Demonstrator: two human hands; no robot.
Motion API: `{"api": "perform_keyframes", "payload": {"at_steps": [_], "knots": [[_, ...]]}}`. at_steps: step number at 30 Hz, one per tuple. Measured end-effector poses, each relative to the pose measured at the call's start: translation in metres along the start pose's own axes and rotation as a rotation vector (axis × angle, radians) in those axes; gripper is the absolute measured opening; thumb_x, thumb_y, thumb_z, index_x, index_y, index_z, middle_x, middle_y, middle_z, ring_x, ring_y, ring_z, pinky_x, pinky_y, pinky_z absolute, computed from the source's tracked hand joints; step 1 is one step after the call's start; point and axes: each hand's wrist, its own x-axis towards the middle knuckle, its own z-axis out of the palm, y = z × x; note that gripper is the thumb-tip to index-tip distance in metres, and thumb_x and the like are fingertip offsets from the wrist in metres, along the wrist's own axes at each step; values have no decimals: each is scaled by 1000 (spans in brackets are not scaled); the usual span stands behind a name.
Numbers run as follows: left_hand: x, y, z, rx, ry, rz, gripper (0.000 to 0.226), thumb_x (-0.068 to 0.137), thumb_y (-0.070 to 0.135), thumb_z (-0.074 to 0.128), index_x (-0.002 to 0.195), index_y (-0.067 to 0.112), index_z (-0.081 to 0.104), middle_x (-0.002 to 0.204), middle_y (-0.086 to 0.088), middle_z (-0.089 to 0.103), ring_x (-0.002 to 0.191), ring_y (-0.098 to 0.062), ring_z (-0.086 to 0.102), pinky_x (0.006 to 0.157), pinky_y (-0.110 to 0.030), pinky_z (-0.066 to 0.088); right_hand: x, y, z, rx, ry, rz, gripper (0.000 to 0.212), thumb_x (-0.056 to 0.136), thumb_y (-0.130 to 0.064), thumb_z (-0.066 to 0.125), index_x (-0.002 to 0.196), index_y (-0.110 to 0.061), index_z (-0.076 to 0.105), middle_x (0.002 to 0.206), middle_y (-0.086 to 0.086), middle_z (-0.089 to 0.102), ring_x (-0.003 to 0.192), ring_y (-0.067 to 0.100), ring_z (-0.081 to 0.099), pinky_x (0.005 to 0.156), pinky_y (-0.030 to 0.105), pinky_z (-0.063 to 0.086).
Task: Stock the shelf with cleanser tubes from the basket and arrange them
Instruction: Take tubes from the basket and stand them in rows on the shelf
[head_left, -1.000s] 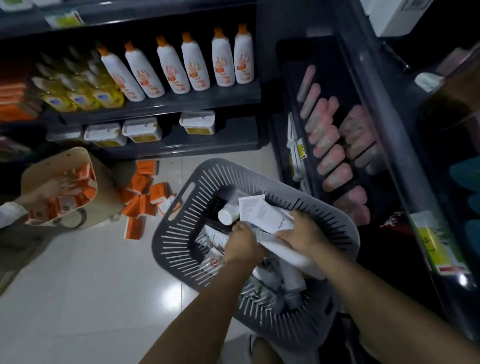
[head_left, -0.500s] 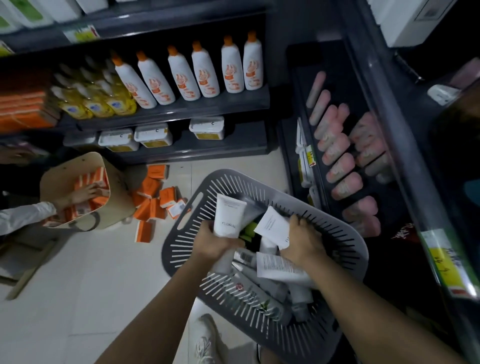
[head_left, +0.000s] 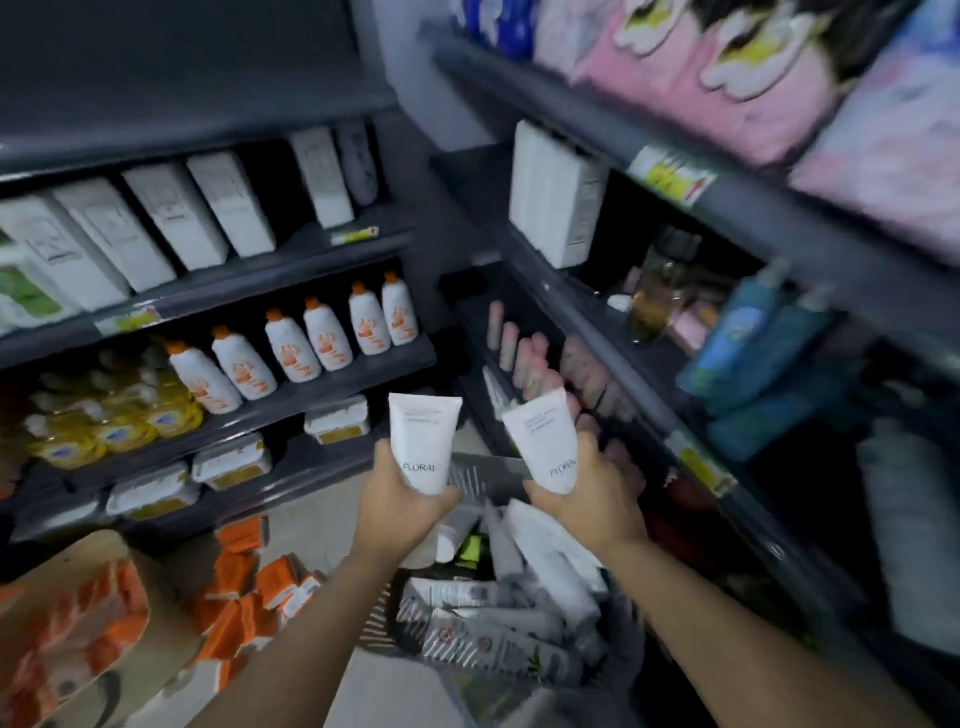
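My left hand (head_left: 402, 506) grips a white cleanser tube (head_left: 423, 441) marked FLORAL, held upright above the basket. My right hand (head_left: 587, 499) grips a second white cleanser tube (head_left: 543, 444) of the same kind, tilted slightly left. Below both hands the grey slotted basket (head_left: 480, 475) holds several more white and printed tubes (head_left: 493, 623). The dark shelf (head_left: 582, 332) on the right carries pink tubes (head_left: 524, 358) lying in rows just beyond my right hand. The view is motion-blurred.
The left shelving holds white boxes (head_left: 156, 218), white bottles with orange caps (head_left: 322, 338), yellow bottles (head_left: 104, 415) and flat tubs (head_left: 234, 462). Orange packs (head_left: 244, 587) lie on the floor beside a tan basket (head_left: 78, 613). Blue bottles (head_left: 743, 343) and pink packages (head_left: 779, 78) fill the right shelves.
Both hands have lifted out of the basket, each raising a white tube. The camera has tilted upward, bringing higher shelves into view.
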Motion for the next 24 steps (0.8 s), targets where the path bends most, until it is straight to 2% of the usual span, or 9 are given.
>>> {"api": "perform_keyframes", "payload": {"at_steps": [2, 5, 8, 11, 15, 19, 24], "knots": [[-16, 27, -8, 4, -90, 128, 66, 65, 17, 81, 109, 19, 33, 87, 15, 48, 76, -8, 50, 53, -23, 39, -33, -7, -32, 88, 139, 74, 73, 66, -54, 74, 119, -17, 40, 104, 5, 61, 92, 29, 59, 71, 35, 48], [-54, 68, -11, 51, -210, 317, 75, 56, 37, 73, 113, 23, 27, 92, 6, 55, 80, -20, 57, 61, -34, 48, -99, -13, -85, 201, 336, 193, 58, 67, -48, 78, 102, -18, 43, 90, -6, 54, 78, 20, 51, 64, 30, 39], [-105, 119, -6, 150, -301, 486, 66, 57, 42, 73, 104, 25, 29, 88, 2, 59, 78, -26, 60, 63, -36, 50, -167, -8, -143, 200, 544, 263, 57, 65, -51, 77, 92, -19, 40, 84, -7, 55, 75, 21, 56, 62, 33, 44], [-164, 172, 8, 116, -416, 619, 64, 56, 43, 75, 101, 25, 32, 89, 3, 62, 79, -24, 60, 66, -36, 52, -238, 5, -202, 182, 738, 320, 56, 66, -49, 78, 93, -18, 39, 83, -5, 54, 72, 19, 55, 56, 32, 40], [-255, 231, 32, 94, -560, 818, 61, 48, 47, 72, 97, 28, 39, 86, 4, 64, 79, -26, 60, 63, -33, 47, -340, 26, -273, 136, 977, 446, 57, 67, -52, 75, 96, -19, 38, 80, -8, 54, 79, 25, 56, 65, 35, 44], [-358, 276, 59, 47, -666, 1002, 57, 50, 43, 76, 97, 33, 47, 86, 14, 62, 82, -21, 60, 62, -31, 43, -449, 57, -329, 35, 1147, 568, 59, 70, -53, 72, 97, -18, 33, 75, -11, 48, 74, 25, 50, 61, 33, 37], [-485, 313, 97, -139, -828, 1030, 52, 57, 31, 83, 97, 35, 51, 84, 21, 62, 79, -2, 59, 59, -29, 46, -579, 108, -377, -41, 1342, 668, 61, 74, -54, 71, 97, -16, 29, 83, -4, 49, 75, 25, 50, 62, 33, 37]]}}
